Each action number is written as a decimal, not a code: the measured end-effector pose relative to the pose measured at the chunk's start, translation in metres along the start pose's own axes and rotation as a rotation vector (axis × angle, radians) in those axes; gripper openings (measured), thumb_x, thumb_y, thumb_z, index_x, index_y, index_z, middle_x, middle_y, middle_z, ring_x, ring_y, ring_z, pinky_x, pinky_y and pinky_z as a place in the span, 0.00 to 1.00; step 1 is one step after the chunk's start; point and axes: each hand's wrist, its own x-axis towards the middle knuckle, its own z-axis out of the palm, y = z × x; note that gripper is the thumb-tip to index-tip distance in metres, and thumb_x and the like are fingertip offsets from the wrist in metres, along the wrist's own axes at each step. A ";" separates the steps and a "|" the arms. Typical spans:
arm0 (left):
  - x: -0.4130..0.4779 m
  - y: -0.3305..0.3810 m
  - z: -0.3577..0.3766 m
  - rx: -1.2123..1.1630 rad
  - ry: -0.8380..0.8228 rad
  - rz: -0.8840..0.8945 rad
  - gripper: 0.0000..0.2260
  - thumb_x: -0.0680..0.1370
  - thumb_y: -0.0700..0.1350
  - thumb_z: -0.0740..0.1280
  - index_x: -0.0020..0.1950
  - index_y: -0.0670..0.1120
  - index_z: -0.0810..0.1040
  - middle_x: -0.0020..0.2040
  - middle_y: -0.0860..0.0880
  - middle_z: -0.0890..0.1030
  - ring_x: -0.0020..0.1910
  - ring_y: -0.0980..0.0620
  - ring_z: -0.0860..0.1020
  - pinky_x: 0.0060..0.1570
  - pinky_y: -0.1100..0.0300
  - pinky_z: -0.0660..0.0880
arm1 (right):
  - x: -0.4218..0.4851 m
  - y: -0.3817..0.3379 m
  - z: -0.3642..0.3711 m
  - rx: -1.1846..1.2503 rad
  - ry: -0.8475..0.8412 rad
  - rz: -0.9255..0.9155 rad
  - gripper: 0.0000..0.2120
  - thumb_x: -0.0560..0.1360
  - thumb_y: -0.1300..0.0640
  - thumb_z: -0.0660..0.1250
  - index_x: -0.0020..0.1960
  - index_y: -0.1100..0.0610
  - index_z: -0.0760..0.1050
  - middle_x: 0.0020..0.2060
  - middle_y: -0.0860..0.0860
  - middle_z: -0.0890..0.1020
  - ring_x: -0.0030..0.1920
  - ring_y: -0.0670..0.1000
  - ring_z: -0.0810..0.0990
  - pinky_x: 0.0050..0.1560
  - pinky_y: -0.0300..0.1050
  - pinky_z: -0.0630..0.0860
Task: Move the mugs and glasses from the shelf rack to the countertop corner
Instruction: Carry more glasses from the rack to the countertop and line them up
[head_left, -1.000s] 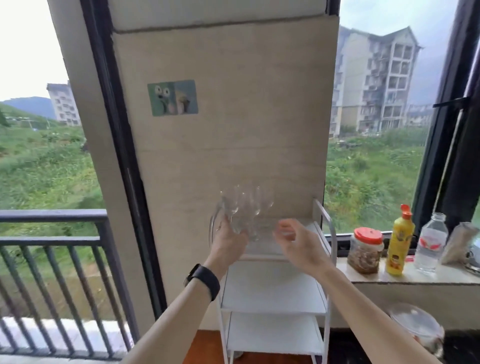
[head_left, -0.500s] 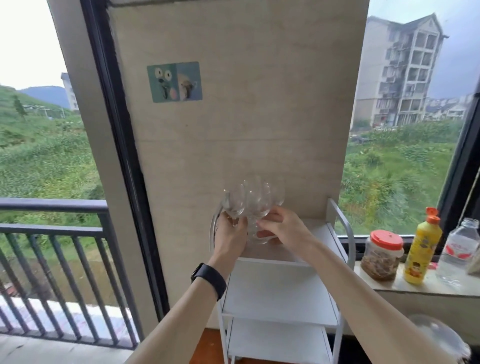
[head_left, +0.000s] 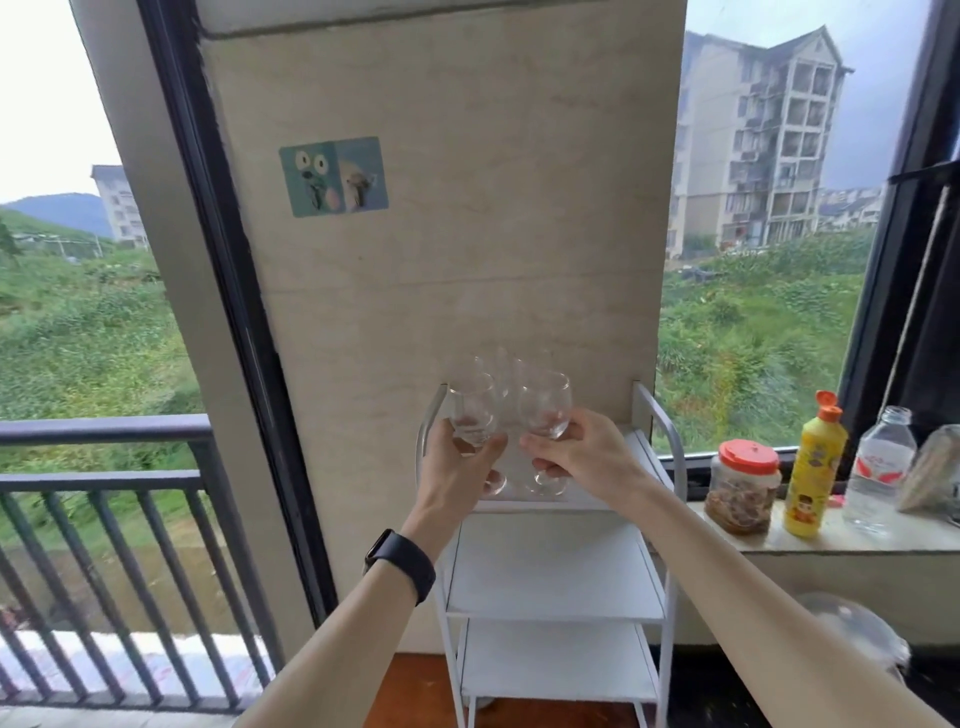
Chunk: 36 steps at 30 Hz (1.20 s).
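Now, two glasses gripped atop the shelf rack (head_left: 671, 441).
The left hand (head_left: 457, 470) holds the left glass (head_left: 471, 410), the right hand (head_left: 589, 457) pinches the right glass (head_left: 545, 408) just beside it near the front edge; both clear, stemmed, upright.

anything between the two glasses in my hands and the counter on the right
Yes: the rack's right side rail rises between the glasses and the counter, and a red-lidded jar, yellow bottle and water bottle crowd the counter's near end.
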 end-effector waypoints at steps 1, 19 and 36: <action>-0.004 0.003 -0.002 0.001 -0.025 0.023 0.16 0.75 0.49 0.74 0.59 0.46 0.75 0.50 0.43 0.83 0.32 0.50 0.82 0.39 0.50 0.82 | -0.008 -0.003 -0.003 0.005 0.019 -0.006 0.14 0.70 0.56 0.80 0.52 0.56 0.80 0.46 0.57 0.87 0.40 0.53 0.86 0.47 0.49 0.85; -0.164 0.008 0.105 -0.076 -0.648 0.116 0.10 0.72 0.43 0.77 0.50 0.53 0.82 0.42 0.50 0.84 0.34 0.52 0.83 0.38 0.58 0.80 | -0.288 0.027 -0.132 -0.142 0.507 0.106 0.20 0.67 0.48 0.80 0.57 0.46 0.82 0.51 0.47 0.87 0.51 0.52 0.87 0.60 0.57 0.80; -0.552 0.098 0.403 -0.135 -1.387 0.154 0.14 0.70 0.48 0.79 0.54 0.52 0.82 0.47 0.48 0.85 0.42 0.51 0.84 0.50 0.53 0.80 | -0.766 -0.019 -0.316 -0.302 1.272 0.332 0.12 0.72 0.55 0.77 0.54 0.48 0.81 0.41 0.47 0.88 0.36 0.43 0.84 0.31 0.30 0.74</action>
